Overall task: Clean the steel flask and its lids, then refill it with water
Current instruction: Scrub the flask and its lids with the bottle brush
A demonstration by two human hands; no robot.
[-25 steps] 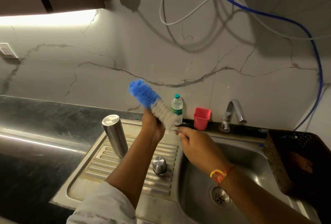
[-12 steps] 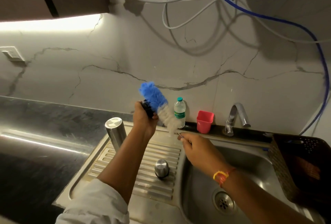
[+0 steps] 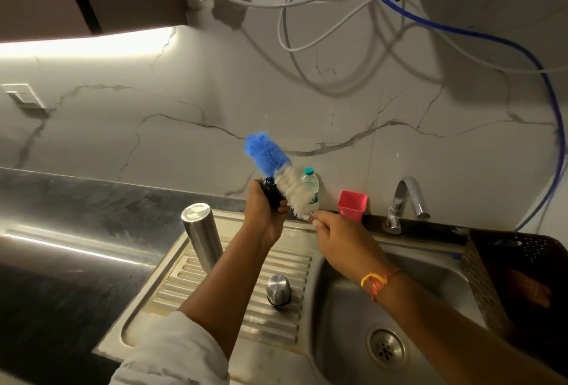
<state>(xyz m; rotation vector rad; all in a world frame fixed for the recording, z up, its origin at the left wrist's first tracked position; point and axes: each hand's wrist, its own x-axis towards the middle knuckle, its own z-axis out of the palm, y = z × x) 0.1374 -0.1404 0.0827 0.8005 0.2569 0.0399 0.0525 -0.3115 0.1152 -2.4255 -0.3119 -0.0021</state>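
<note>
A person stands at a stainless steel kitchen sink (image 3: 424, 292) with a ribbed draining board (image 3: 172, 292) on its left. The left hand (image 3: 264, 214) is raised above the board's back edge, fingers curled tightly around a small round black lid (image 3: 272, 195). The right hand (image 3: 341, 240), with a yellow-orange thread at the wrist, pinches the thin handle of a bottle brush with blue and white bristles (image 3: 278, 174), which lie against the lid. The tall cylindrical steel flask (image 3: 201, 234) stands upright near the board's back left corner, apparently mouth down, though the forearm hides its base. A domed steel cup lid (image 3: 278, 289) sits near the board's right edge, just beside the basin. The flask looks rigid, smooth and probably light while empty. Wet steel will be slippery, so a full wrap around the middle of the body seems the safest hold. The small lid is best held by its rim. The basin below the right arm offers open working room. Along the back edge stand a small clear plastic bottle (image 3: 310, 181), a red plastic cup (image 3: 352, 204) and a curved chrome tap (image 3: 407, 197), all close behind the hands. A dark perforated basket (image 3: 516, 277) crowds the sink's right edge.
</note>
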